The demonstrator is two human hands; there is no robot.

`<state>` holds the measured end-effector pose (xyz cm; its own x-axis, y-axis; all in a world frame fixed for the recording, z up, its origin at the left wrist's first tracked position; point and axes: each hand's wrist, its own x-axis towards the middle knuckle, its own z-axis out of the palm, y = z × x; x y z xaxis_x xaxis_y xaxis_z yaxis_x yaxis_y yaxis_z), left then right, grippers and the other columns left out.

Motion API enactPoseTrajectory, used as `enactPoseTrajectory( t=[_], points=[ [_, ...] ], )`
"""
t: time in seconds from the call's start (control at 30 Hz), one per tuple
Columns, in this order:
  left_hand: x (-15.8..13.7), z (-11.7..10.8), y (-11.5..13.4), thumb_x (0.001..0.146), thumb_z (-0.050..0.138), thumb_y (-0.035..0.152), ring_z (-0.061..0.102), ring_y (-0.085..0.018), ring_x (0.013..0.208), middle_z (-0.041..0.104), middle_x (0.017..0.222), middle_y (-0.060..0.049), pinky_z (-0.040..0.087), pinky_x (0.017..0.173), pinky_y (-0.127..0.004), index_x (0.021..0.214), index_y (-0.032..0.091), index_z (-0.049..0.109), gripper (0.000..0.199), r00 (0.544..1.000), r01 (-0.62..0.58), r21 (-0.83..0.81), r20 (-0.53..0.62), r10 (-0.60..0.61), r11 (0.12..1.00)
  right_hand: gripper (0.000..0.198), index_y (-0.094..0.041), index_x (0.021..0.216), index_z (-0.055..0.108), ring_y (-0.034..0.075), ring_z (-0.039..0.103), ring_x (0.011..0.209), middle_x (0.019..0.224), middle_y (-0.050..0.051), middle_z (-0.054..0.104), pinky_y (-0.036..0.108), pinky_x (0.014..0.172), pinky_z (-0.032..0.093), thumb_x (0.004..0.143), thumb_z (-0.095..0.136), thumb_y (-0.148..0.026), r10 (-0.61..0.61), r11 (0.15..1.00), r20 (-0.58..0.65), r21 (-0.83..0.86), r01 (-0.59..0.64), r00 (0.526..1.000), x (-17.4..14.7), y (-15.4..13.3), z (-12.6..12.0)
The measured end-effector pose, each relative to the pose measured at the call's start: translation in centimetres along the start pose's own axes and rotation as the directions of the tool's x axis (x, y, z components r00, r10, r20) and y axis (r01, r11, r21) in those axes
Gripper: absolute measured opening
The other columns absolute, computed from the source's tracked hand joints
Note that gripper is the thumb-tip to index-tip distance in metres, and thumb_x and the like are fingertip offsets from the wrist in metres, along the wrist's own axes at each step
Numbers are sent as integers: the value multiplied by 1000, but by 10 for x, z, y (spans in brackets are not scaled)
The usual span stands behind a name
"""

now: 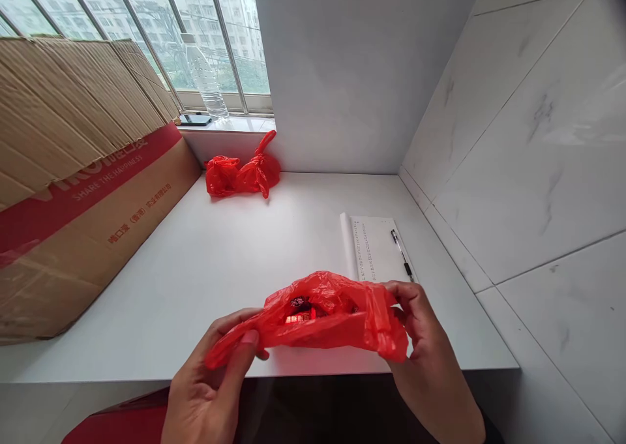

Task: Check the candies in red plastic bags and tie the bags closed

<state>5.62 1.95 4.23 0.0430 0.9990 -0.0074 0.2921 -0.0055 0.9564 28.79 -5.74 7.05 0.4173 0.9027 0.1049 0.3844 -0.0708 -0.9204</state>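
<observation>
A thin red plastic bag (317,333) is stretched between my two hands above the front edge of the white table. My left hand (210,372) pinches the bag's left end between thumb and fingers. At the other end, my right hand (425,346) grips the bag, its fingertips partly hidden by the plastic. The bag's mouth gapes toward me, and inside lie small shiny wrapped items (299,315), red and dark, with printing on them. What they are I cannot make out.
Beyond the bag lies a notebook (374,248) with a pen (402,255) on it. Two knotted red bags (244,175) sit by the back wall. A large cardboard box (98,216) takes up the left side. On the windowsill are a water bottle (208,82) and a phone (194,119).
</observation>
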Motion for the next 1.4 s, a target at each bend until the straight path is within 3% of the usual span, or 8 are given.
enactPoseTrajectory(
  t=[0.13, 0.23, 0.43, 0.67, 0.83, 1.07, 1.23, 1.4],
  points=[
    [2, 1, 0, 83, 68, 52, 71, -28, 89, 73, 109, -7, 60, 79, -37, 125, 27, 61, 49, 990, 125, -156, 91, -112, 980, 49, -37, 131, 45, 30, 58, 124, 128, 9, 59, 50, 100, 55, 88, 60, -18, -360, 932, -134, -90, 351, 923, -17, -24, -2],
    [1, 3, 7, 80, 72, 52, 67, -21, 66, 72, 82, -1, 60, 66, -32, 122, 31, 57, 49, 978, 163, -195, 163, -132, 967, 41, -39, 125, 51, 28, 62, 119, 119, 5, 66, 50, 103, 52, 94, 54, -14, -540, 835, 51, -99, 542, 840, -17, -38, 6],
    [-2, 6, 15, 71, 78, 54, 56, -16, 54, 57, 60, 3, 53, 51, -22, 78, 25, 61, 34, 985, 158, -112, 87, -148, 981, 29, -22, 100, 65, 24, 68, 80, 84, 5, 71, 48, 89, 55, 101, 37, -20, -293, 795, 444, -378, 473, 847, 6, -26, 20],
    [-6, 6, 14, 79, 71, 57, 65, -19, 74, 69, 85, -1, 56, 66, -22, 89, 26, 68, 33, 994, 104, -128, 29, -101, 986, 42, -21, 87, 67, 29, 66, 55, 64, 6, 68, 44, 55, 50, 103, 30, -33, 51, 661, 448, -685, 306, 892, 5, -7, 22],
    [-4, 3, -2, 88, 64, 51, 58, -14, 62, 64, 74, 2, 53, 61, -22, 96, 26, 66, 26, 961, 246, -319, 203, -188, 915, 45, -23, 145, 48, 29, 72, 97, 119, 10, 71, 41, 70, 60, 103, 41, -38, -212, 801, 205, -523, 290, 956, 5, -18, 10],
    [-6, 8, 4, 84, 71, 48, 61, -16, 69, 65, 81, 1, 54, 61, -23, 101, 26, 66, 28, 969, 223, -331, 178, -171, 917, 28, -34, 120, 63, 22, 66, 106, 112, 3, 69, 35, 86, 58, 98, 51, -20, -444, 854, 127, -238, 462, 887, 3, -55, 19],
    [-6, 11, 7, 80, 74, 48, 68, -22, 88, 71, 102, -3, 59, 71, -27, 96, 25, 66, 29, 968, 244, -433, 167, -188, 868, 21, -19, 92, 67, 23, 70, 65, 74, 5, 71, 33, 59, 53, 90, 48, -9, -49, 688, 613, -552, 471, 789, 24, -21, 43],
    [-5, 14, 5, 80, 76, 47, 69, -19, 74, 72, 92, -3, 58, 58, -25, 90, 23, 66, 28, 912, 401, -565, 318, -259, 721, 27, -18, 69, 63, 28, 70, 61, 69, 11, 71, 33, 52, 41, 92, 50, -13, 174, 420, 595, -766, 487, 785, 30, 7, 44]
  ],
)
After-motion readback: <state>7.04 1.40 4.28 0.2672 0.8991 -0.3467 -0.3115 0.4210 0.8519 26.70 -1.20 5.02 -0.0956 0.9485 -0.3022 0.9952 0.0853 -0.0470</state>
